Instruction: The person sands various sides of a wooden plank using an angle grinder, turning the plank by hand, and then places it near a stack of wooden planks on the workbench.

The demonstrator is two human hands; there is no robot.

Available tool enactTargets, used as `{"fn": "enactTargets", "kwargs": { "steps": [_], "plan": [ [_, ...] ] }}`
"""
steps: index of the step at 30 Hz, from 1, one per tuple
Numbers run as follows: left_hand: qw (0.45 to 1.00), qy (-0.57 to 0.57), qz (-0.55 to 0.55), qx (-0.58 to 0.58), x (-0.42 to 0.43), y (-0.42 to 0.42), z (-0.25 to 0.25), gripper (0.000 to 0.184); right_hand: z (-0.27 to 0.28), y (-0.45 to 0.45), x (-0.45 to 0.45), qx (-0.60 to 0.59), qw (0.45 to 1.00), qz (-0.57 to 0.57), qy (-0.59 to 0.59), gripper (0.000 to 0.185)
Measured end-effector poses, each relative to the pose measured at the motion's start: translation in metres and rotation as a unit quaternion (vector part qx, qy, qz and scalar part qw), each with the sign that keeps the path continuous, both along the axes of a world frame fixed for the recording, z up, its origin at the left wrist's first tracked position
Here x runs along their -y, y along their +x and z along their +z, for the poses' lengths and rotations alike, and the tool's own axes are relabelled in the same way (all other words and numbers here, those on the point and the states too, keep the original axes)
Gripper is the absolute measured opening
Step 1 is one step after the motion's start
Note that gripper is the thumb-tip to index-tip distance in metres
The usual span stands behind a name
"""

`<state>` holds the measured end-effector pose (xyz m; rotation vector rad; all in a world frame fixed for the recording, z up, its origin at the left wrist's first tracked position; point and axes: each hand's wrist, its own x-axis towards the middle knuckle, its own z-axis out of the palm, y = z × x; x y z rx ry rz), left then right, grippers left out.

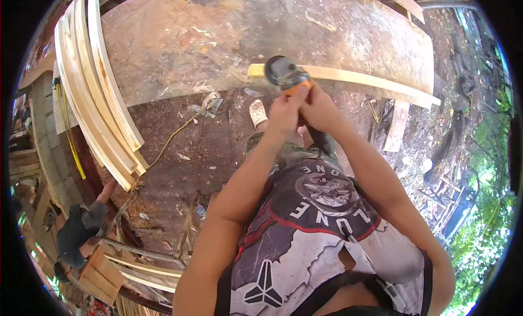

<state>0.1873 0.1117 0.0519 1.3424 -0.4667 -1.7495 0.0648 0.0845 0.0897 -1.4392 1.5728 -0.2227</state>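
Note:
An angle grinder (289, 76), orange with a dark round disc end, is held out in front of me, slightly blurred. My left hand (284, 115) is closed at its orange body. My right hand (318, 109) wraps the same tool right beside the left; the fingers partly hide its rear. Under the disc end, a long pale wooden strip (359, 77) lies along the near edge of the worn work table (229, 38). Whether the disc touches the strip I cannot tell.
Several long wooden strips (92, 93) are stacked at the left. A yellow cord (175, 132) runs over the dirt floor. A tape measure (71, 131) hangs at the far left. Another person (81, 229) bends at the lower left. My shoe (257, 113) stands below the table edge.

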Motion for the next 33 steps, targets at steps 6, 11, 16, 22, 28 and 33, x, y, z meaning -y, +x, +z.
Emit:
{"fn": "enactTargets", "kwargs": {
  "steps": [6, 11, 16, 22, 28, 33],
  "plan": [
    [0.998, 0.009, -0.067, -0.005, 0.003, -0.009, -0.015, 0.053, -0.003, -0.016, -0.006, 0.040, 0.997, -0.064, 0.018, 0.058],
    [0.997, -0.013, 0.035, -0.069, 0.001, 0.031, -0.008, 0.051, -0.013, 0.031, 0.013, -0.018, 0.999, 0.038, 0.003, 0.057],
    [0.995, -0.092, 0.045, -0.016, 0.003, 0.009, -0.017, 0.045, -0.014, 0.010, 0.006, 0.061, 0.998, -0.002, 0.019, 0.057],
    [0.997, -0.063, 0.045, -0.027, 0.000, 0.029, -0.011, 0.045, -0.023, 0.024, 0.006, 0.040, 0.999, -0.006, -0.003, 0.060],
    [0.996, 0.025, -0.005, -0.085, 0.007, 0.033, -0.002, 0.044, 0.000, 0.024, 0.013, -0.003, 1.000, 0.017, 0.020, 0.063],
    [0.994, 0.063, -0.079, -0.032, 0.014, -0.017, 0.010, 0.048, -0.011, -0.032, 0.000, 0.022, 0.998, -0.063, 0.022, 0.064]
  ]
}}
